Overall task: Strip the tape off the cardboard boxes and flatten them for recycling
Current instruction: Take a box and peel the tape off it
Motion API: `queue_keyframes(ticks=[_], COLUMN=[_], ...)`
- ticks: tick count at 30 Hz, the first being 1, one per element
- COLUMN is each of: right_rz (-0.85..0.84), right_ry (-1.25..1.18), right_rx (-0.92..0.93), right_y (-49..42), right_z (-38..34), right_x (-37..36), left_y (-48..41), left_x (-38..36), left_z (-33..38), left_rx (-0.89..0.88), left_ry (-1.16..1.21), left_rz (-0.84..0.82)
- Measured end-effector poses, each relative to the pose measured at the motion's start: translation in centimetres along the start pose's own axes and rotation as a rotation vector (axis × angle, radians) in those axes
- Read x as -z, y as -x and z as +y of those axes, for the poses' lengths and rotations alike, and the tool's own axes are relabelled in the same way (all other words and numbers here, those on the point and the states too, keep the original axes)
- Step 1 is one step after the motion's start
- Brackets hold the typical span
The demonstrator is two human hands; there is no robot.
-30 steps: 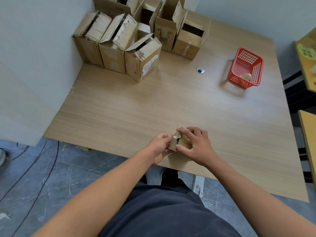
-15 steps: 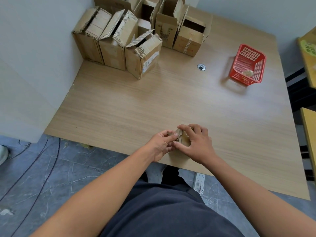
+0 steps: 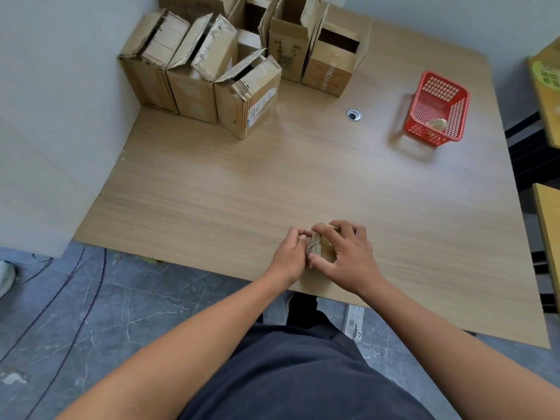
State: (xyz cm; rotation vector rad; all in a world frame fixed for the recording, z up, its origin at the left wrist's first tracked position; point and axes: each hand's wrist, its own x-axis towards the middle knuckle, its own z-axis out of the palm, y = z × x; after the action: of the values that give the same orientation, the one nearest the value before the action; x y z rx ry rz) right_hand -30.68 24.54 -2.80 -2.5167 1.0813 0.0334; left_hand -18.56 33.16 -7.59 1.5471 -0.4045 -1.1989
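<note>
Clasped in the right grip [image 3: 348, 259] and pinched endwise by the left grip [image 3: 291, 253], the small box [image 3: 321, 248] should be braced on the tabletop [image 3: 272, 183] during peeling.

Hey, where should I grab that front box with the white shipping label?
Take the labelled box by its near upright corner, thumb on the label face, fingers on the narrow front face, coming from the front; another box crowds its left.
</note>
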Motion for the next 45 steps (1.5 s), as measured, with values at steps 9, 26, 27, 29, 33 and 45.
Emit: queue_keyframes(ticks=[9,26,27,29,33,45], right_rz=[0.078,0.045,0.035,0.021,-0.036,-0.180], right_ry=[-0.319,-0.625,-0.627,-0.648,-0.684,-0.346], right_rx=[-0.002,0.116,0.134,0.140,0.123,0.276], right_y=[1.6,2.2,2.3,2.8,4.3,0.2], right_z=[2.9,10.4,11.3,13.4,16.6,20.4], right_x=[0.9,1.7,1.7,1.6,1.2,0.7], left_y=[0.2,-1.0,-0.9,-0.6,0.3,0.3], left_x=[-0.6,-5.4,-5.6,-6.2,-8.4,-14.5], left_z=[0.9,3.2,3.0,2.6,1.6,1.1], left_rx=[0.011,-0.449,-0.476,-0.541,-0.557,-0.457], left_ry=[0.060,-0.613,-0.674,-0.782,-0.912,-1.030], left_rz=[-0.168,0.060,0.021,-0.079,-0.101,0.283])
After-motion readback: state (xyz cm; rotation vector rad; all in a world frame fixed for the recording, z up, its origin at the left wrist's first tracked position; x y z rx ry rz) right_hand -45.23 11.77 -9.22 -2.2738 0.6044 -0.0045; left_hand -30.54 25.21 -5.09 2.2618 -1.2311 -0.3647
